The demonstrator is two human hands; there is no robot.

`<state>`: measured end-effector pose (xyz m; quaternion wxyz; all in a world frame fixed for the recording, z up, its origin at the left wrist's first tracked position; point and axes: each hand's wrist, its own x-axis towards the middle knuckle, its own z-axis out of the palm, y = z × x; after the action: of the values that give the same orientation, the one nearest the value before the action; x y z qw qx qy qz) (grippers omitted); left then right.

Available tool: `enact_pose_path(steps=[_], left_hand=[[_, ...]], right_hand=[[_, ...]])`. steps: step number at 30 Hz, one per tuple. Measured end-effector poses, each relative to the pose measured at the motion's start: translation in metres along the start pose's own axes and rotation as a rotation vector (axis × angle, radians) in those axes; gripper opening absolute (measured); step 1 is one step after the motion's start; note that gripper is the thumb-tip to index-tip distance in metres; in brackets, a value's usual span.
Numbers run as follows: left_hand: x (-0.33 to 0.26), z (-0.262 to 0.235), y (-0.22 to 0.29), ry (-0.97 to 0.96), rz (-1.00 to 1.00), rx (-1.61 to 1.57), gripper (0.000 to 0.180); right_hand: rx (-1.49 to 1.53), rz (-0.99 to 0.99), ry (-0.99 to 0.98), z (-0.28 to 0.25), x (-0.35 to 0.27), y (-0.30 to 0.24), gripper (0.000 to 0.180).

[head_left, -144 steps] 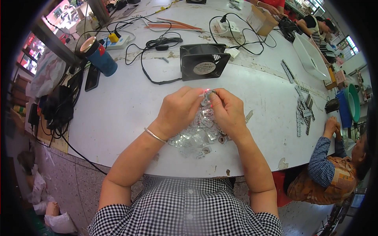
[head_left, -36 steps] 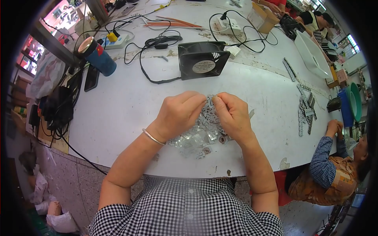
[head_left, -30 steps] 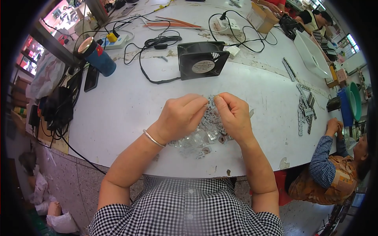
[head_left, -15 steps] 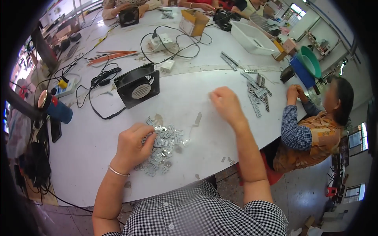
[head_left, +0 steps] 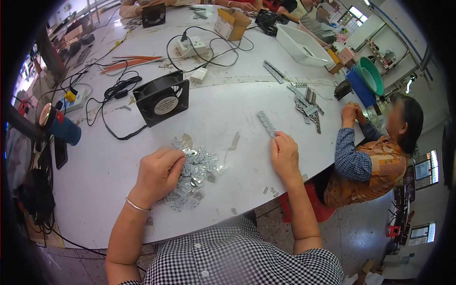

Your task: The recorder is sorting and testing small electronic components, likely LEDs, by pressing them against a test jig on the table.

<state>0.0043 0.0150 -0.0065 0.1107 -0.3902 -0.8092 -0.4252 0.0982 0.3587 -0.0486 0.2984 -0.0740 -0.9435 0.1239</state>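
Observation:
A loose pile of small silvery metal pieces (head_left: 194, 173) lies on the white table in front of me. My left hand (head_left: 160, 172), with a bangle on its wrist, rests at the pile's left side. Its thumb and fingers are pinched together, and what they hold, if anything, is hidden. To the right of the pile my right hand (head_left: 286, 156) grips the near end of a narrow perforated metal strip (head_left: 266, 124). The strip's far end points away from me. Further back on the right is a heap of similar metal strips (head_left: 308, 104).
A black square fan (head_left: 161, 99) with a cable stands behind the pile. Beyond it are a white power socket (head_left: 191, 46), orange rods (head_left: 130, 63), a cardboard box (head_left: 232, 24) and a white bin (head_left: 304, 45). A blue cup (head_left: 61, 126) stands left. A co-worker (head_left: 375, 152) sits at right.
My right hand has come nearer to me and now has a metal strip in its fingers. My left hand stays pinched beside the pile. The whole view has shifted slightly.

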Motion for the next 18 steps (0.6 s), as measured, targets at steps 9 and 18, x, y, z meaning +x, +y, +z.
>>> enact_pose_path(steps=[9, 18], left_hand=[[0.001, -0.001, -0.002, 0.043, 0.054, -0.011, 0.009], [-0.002, -0.007, 0.000, 0.069, -0.073, -0.155, 0.019]], right_hand=[[0.131, 0.035, -0.227, 0.007, 0.036, -0.018, 0.015], [0.908, 0.260, -0.398, -0.003, 0.032, -0.071, 0.018]])
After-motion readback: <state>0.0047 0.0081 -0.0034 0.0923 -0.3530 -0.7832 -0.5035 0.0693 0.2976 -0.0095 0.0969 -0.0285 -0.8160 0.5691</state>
